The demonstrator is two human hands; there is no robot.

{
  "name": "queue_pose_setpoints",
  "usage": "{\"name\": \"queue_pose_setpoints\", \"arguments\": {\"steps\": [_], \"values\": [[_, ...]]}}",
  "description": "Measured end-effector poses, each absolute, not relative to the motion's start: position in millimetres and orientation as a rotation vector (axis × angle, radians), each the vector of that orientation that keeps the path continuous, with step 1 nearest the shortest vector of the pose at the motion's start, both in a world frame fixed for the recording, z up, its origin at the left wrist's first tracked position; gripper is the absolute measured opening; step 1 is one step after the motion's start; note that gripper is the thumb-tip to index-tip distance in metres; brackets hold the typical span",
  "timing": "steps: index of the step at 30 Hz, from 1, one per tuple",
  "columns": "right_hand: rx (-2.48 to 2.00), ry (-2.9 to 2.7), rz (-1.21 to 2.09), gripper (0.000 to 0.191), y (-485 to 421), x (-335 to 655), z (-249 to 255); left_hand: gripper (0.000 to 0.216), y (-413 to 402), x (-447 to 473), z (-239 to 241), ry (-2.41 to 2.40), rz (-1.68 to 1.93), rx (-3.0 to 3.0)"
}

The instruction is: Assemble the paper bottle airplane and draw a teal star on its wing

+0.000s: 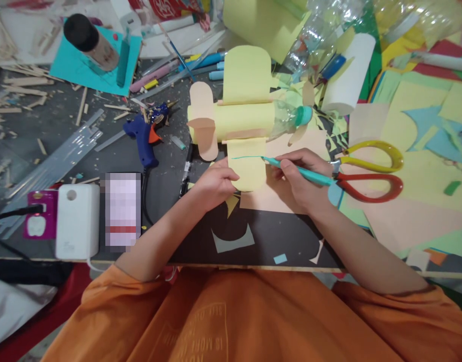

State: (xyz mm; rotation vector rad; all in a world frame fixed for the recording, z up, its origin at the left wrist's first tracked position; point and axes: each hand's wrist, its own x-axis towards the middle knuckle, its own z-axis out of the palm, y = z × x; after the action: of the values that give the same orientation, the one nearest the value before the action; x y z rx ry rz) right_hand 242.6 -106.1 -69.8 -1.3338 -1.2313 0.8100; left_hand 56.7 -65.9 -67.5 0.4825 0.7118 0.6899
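My left hand (218,187) pinches yellow flap (249,173), which should steady it; my right hand (302,190) closed round teal marker (311,174), tip on teal line (246,157)

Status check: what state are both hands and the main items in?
Left hand: holding the lower yellow flap
Right hand: gripping the teal marker
Teal marker: uncapped, tip at the end of the drawn line
Plastic bottle: on its side, capped, body wrapped in yellow paper
Scissors: lying down, handles apart, blades hidden
Glue gun: lying on its side, cord attached
Black-lidded bottle: upright, lid on
Phone: screen lit
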Motion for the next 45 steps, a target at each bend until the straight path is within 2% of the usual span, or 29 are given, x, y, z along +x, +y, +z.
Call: {"name": "queue_pose_setpoints", "arguments": {"steps": [17, 26, 36, 45], "values": [[-1.398, -1.35, 0.805, 0.03, -107.7, 243.9, -65.9, 0.062, -65.9, 58.6, -66.5, 0.707, 0.68, 0.519], [-1.318, -1.526, 0.72, 0.021, -109.3, 243.0, -64.4, 0.036, -64.8, 58.5, -70.2, 0.751, 0.699, 0.437], [-1.239, -1.639, 0.65, 0.021, -115.6, 236.0, -69.4, 0.049, -60.7, 65.7, -57.9, 0.82, 0.633, 0.225], [-1.166, -1.755, 0.685, 0.016, -116.0, 232.5, -60.9, 0.051, -58.9, 68.1, -54.5, 0.844, 0.658, 0.188]]}}
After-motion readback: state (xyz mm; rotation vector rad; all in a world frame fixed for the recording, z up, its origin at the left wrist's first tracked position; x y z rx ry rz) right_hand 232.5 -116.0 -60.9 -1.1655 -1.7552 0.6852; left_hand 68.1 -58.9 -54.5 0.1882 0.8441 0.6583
